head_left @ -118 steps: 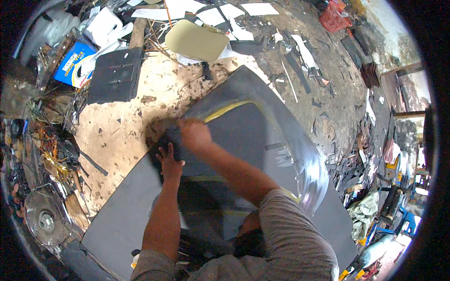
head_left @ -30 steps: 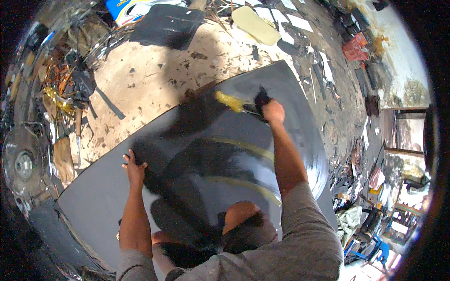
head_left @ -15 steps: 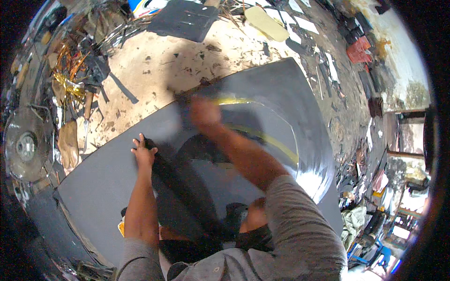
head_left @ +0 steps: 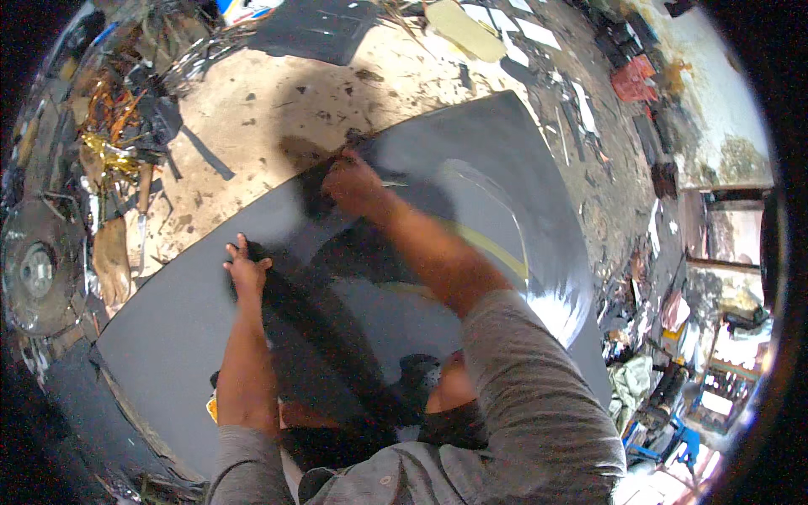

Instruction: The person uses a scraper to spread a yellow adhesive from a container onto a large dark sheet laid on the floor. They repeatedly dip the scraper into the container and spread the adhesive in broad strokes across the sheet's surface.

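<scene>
A large dark grey sheet [head_left: 168, 324] lies across in front of me. My left hand [head_left: 247, 265] rests on it near its far left edge, fingers spread. Farther over, by the sheet's far edge, my right hand [head_left: 352, 183] is closed in a fist-like grip; what it holds, if anything, is hidden in shadow. A yellowish band [head_left: 492, 255] and a thin curved pale line show on the sheet right of that hand. Toward the right side the surface shines with a bright white glare [head_left: 560, 313].
Beyond the sheet lies a tan board [head_left: 244, 101] with dark specks. A black panel [head_left: 316, 32] sits at its far end. On the left are a knife [head_left: 143, 198], scraps and a round fan-like part [head_left: 38, 271]. Offcuts and a red container [head_left: 633, 82] litter the right.
My right hand has swept left and away from me to the sheet's far edge, and is less blurred. My left hand stays spread on the sheet. The whole view has shifted slightly.
</scene>
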A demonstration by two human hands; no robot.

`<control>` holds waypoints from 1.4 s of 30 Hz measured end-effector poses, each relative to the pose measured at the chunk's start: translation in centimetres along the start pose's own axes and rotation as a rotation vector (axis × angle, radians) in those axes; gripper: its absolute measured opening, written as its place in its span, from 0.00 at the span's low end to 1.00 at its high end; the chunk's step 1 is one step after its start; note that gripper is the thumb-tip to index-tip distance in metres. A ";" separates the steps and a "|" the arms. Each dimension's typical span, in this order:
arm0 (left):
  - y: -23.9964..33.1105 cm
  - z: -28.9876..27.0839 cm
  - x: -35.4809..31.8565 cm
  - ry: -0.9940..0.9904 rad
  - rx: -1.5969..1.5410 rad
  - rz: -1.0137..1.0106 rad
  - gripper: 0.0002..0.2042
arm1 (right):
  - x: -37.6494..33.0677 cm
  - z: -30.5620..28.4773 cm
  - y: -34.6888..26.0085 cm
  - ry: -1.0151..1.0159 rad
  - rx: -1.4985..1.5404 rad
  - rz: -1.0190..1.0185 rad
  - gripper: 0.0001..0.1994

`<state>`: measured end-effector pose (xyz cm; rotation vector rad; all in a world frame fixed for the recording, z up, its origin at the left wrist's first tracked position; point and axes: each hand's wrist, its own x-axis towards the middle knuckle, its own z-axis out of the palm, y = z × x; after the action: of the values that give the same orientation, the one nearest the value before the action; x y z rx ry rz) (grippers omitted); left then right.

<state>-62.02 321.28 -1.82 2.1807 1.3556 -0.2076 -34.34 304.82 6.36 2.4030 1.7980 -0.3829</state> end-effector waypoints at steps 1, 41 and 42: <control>0.0 0.0 0.0 0.005 0.009 -0.031 0.50 | -1.7 0.0 3.1 -0.059 -0.035 0.000 0.18; -23.6 -6.6 -6.0 0.053 -0.024 -0.303 0.51 | -35.2 12.2 8.3 0.150 0.734 1.512 0.19; -24.0 -6.2 -5.9 0.054 -0.106 -0.268 0.52 | -31.8 10.3 8.6 0.205 0.614 1.362 0.17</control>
<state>-86.60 328.01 -3.23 1.9268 1.6499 -0.1732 -35.85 270.37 4.51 3.4016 -0.3060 -0.5166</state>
